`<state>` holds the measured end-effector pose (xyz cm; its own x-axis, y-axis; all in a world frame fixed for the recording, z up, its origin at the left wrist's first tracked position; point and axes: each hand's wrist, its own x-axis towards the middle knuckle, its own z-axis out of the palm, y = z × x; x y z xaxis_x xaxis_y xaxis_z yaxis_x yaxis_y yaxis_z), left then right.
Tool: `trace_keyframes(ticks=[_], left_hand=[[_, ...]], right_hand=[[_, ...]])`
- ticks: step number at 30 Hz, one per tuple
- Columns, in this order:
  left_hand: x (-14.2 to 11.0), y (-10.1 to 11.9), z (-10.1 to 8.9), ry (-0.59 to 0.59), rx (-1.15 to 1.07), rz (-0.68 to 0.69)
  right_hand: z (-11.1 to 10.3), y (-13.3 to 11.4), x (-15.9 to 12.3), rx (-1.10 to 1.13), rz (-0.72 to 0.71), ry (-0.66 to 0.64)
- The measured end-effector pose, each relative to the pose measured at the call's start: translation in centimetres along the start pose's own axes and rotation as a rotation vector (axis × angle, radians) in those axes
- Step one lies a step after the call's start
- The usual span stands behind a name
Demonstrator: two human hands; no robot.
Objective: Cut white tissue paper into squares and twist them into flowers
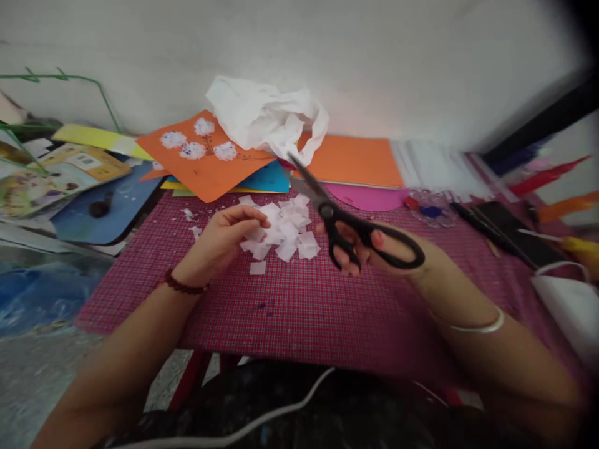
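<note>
Black-handled scissors [329, 211], blades slightly parted and pointing toward 11 o'clock, hang over a checked tablecloth [299, 312] at the right edge of a loose pile of cut white paper squares [287, 234]. The right hand [397, 248], at 4 o'clock from the pile, grips them, thumb and fingers through the loops. At 9 o'clock the left hand [229, 232] curls beside the squares, thumb and forefinger nearly meeting; whether they pinch a scrap cannot be told. The step appears to be snipping paper into small pieces; any further cut would call for the left hand to hold paper between the blades. At 12 o'clock from the pile lies crumpled white paper [276, 115]; at 10, an orange sheet [199, 171] bearing white, blue-flecked blooms; at 3, a flower-shaped paint palette [430, 209]; farther out, at 4, a white face mask [568, 296].
</note>
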<state>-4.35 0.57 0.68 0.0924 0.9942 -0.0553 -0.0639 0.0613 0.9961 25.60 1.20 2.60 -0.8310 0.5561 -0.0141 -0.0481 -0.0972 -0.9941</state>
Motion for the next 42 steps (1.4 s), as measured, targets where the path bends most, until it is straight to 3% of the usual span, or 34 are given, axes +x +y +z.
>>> trace_keyframes(ticks=[3,5,8,10,13,18,20,23,28,31,33,37,39,42], left_hand=[[0.6,0.6,-1.6,0.146,0.268,0.144],[1.1,0.5,-2.7,0.197,0.447,0.197],[1.8,-0.1,-3.8,0.25,0.755,0.224],[1.7,-0.4,-3.7,0.282,1.033,0.311],[0.7,-0.7,-1.4,0.173,1.294,0.521],[-0.8,-1.4,6.4,-0.418,1.38,0.713],[-0.4,-1.8,8.8,-0.515,1.469,0.672],[1.1,-2.1,9.8,-0.468,1.621,0.526],[2.6,-1.4,7.1,-0.307,1.724,0.446],[2.3,-0.5,7.2,-0.21,1.769,0.456],[2.2,-0.1,9.1,-0.204,1.756,0.488],[3.4,-0.4,14.9,-0.324,1.668,0.518],[4.7,-0.8,17.3,-0.382,1.649,0.466],[6.9,-1.4,19.0,-0.453,1.634,0.342]], right_hand=[[-0.7,-2.7,-1.5,-0.341,-0.016,0.332],[-0.5,-2.9,-2.9,-0.517,0.03,0.499],[0.5,-0.9,-5.8,-0.635,0.096,0.644],[1.7,1.0,-8.2,-0.764,0.174,0.726],[3.8,3.5,-11.4,-0.968,0.261,0.788],[6.2,5.2,-13.5,-1.198,0.352,0.891],[6.6,5.4,-13.4,-1.238,0.376,0.938],[6.7,5.8,-13.1,-1.268,0.398,0.985],[7.0,7.0,-13.1,-1.24,0.289,0.984],[7.2,7.7,-13.3,-1.223,0.226,0.994],[7.2,8.0,-13.3,-1.205,0.215,1.027],[6.5,7.7,-13.3,-1.16,0.221,1.033],[6.0,7.2,-13.5,-1.118,0.221,1.014],[5.1,6.3,-14.9,-0.992,0.167,0.995]])
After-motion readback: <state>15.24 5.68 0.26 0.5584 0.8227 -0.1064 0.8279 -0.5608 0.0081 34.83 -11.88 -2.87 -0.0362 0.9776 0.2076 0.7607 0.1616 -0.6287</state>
